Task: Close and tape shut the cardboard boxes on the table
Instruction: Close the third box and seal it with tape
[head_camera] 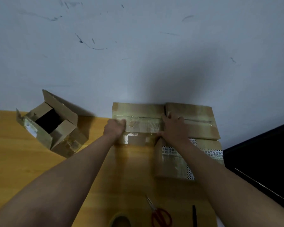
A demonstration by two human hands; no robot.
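Note:
A closed cardboard box (138,110) with clear tape across its top stands at the table's far edge, against the wall. My left hand (116,128) rests on its left end with the fingers curled down onto the tape. My right hand (174,126) presses its right end, fingers spread over the top and thumb on the front face. Two more closed, taped boxes sit to the right: one at the back (200,122) and one nearer with striped printed tape (174,163). An open box (56,126) with raised flaps stands at the left.
On the yellow table (15,161), red-handled scissors (161,215) lie near the front edge, a tape roll (120,220) to their left and a black pen (194,215) to their right. A dark object (261,161) borders the table on the right.

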